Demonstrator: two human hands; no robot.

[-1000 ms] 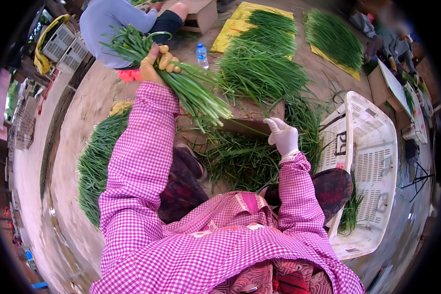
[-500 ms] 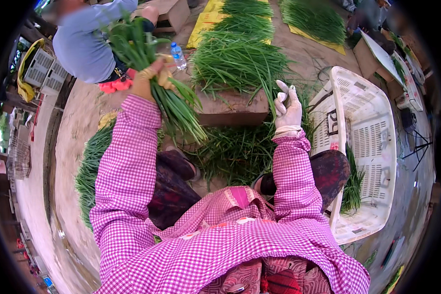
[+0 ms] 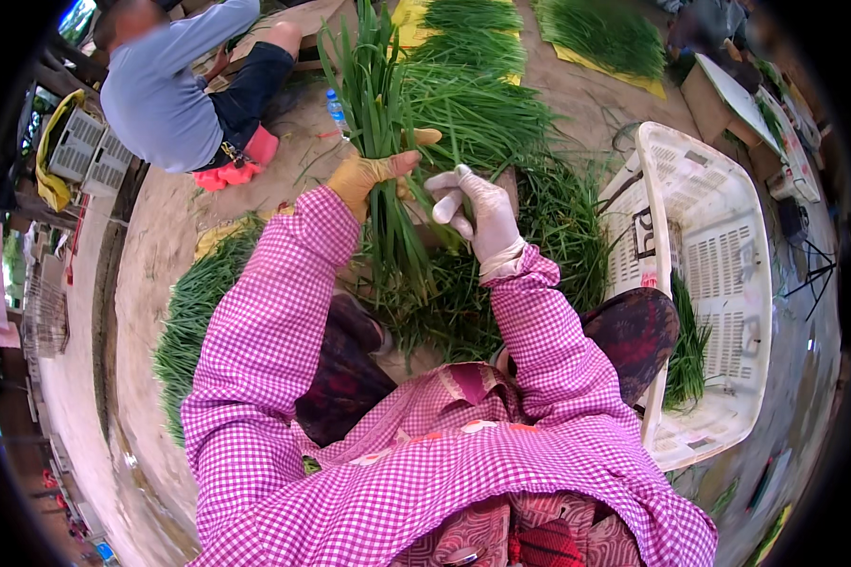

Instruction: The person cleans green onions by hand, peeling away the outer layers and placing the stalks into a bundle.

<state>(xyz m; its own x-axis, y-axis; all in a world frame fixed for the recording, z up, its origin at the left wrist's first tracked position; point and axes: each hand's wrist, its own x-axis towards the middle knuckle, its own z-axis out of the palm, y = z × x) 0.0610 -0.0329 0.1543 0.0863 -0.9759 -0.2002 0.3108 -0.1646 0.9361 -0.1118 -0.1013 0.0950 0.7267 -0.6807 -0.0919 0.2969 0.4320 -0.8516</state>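
Note:
My left hand [image 3: 373, 180], in a yellowish glove, is wrapped round an upright bunch of garlic chives [image 3: 373, 104]. The long flat leaves fan out above the fist, and the lower ends hang below it. Close by on the right is my right hand [image 3: 482, 213] in a white glove, its fingers curled in a pinch. A thin garlic chive leaf [image 3: 455, 142] runs up from those fingertips; the exact grip is partly hidden. Behind both hands, a large pile of garlic chives [image 3: 487, 109] lies on a low brown block, mostly covered.
Loose leaves [image 3: 463, 317] litter the ground between my feet. To my right stands a white plastic crate [image 3: 714, 255] holding some chives. Another heap [image 3: 203, 326] lies at my left. A seated person [image 3: 165, 90] is at the far left, near a water bottle [image 3: 336, 109].
My left hand has brought the bunch rightward and turned it more upright. My right hand has moved left towards it, its fingers curling in. The seated person has leaned slightly.

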